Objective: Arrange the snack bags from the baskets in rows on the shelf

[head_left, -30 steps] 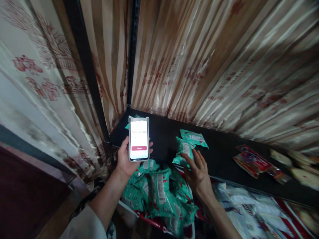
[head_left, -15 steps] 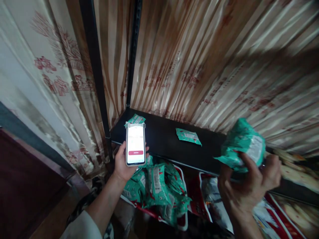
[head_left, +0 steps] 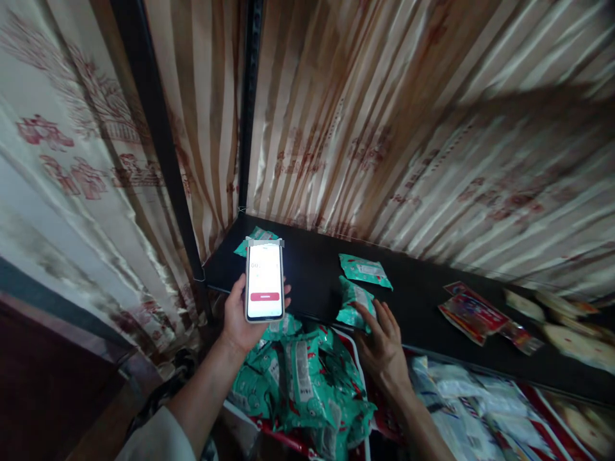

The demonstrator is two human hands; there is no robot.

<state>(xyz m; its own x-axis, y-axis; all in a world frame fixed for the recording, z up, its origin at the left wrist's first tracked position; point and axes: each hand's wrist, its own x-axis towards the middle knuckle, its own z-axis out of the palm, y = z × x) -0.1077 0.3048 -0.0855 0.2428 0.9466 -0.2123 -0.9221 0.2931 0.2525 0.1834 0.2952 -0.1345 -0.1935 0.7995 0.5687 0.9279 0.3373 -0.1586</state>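
Observation:
My left hand is closed around a smartphone, whose lit screen faces me and shows a red button. Behind the phone's top edge, a green packet lies on the black shelf, partly covered. Near the shelf's front edge my right hand grips another green packet, its fingers over the right side; the thumb is hard to see. Just behind that one lies a third green packet, flat on the shelf.
Below the shelf, a red and white basket is heaped with green packets. To its right are white and blue packets. Red packets and pale flat pieces lie on the shelf's right. A patterned curtain hangs behind; a black post stands left.
My right hand has moved left and down, bringing the green packet from mid-air at the right to the shelf's front edge. My left hand still holds the phone.

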